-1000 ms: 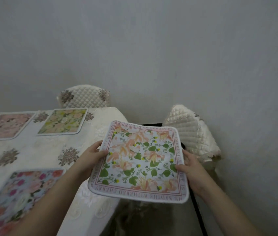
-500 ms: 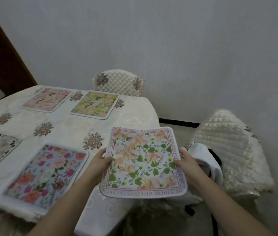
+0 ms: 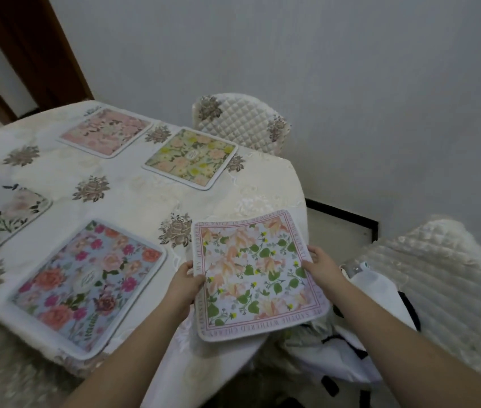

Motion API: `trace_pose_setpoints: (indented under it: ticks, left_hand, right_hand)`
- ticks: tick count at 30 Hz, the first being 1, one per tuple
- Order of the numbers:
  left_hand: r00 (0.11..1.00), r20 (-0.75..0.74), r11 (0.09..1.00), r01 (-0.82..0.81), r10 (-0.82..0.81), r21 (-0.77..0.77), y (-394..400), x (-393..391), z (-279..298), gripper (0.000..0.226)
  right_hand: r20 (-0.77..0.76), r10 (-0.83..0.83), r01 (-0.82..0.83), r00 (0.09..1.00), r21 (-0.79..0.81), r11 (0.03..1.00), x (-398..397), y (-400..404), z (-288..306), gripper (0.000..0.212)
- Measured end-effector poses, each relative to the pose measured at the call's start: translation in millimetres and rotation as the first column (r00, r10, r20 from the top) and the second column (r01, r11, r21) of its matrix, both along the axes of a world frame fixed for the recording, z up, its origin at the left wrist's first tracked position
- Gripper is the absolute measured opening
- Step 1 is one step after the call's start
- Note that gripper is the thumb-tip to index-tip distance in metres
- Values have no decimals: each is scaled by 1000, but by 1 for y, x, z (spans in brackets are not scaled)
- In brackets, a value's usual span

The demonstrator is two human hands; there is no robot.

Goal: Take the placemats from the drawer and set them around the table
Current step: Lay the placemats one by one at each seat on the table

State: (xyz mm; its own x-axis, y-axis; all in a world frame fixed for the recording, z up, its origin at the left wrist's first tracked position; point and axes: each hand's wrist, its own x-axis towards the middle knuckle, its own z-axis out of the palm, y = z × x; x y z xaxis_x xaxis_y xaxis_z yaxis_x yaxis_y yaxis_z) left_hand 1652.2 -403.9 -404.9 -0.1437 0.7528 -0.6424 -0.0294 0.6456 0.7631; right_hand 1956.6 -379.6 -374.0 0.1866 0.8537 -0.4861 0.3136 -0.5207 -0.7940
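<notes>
While the peach-and-green placemat is pinched at its side edges by the left hand and right hand, lower it flat onto the tabletop. Its near portion appears to overhang the table edge; slide it away from the hands until fully supported. Square it with the blue floral placemat just left of the left hand, without overlap. Release both edges together.

My left hand and right hand reach forward, forearms bare. Each pinches an opposite edge, thumbs on top, fingers curled underneath.
</notes>
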Motion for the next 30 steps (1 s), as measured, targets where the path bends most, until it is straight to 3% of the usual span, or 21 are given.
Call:
trace_pose_setpoints:
  ticks: [10,19,25,30]
  left_hand:
    - [961,-30,958,-275,274,-84,-1,17,-34,12]
    - [904,13,893,-421,428,-157,-1,37,-61,20]
    - [883,-2,872,-464,470,-159,-2,43,-66,23]
    - [881,-13,872,-469,472,-139,0,45,-65,8]
  right_hand:
    - [116,306,-312,945,31,950,2,113,-33,23]
    - [273,527,-554,804,26,832,-3,197,-50,32]
    - [338,607,-658,719,48,752,-20,224,-54,33]
    - [347,609,-665,713,61,744,-30,240,-65,32]
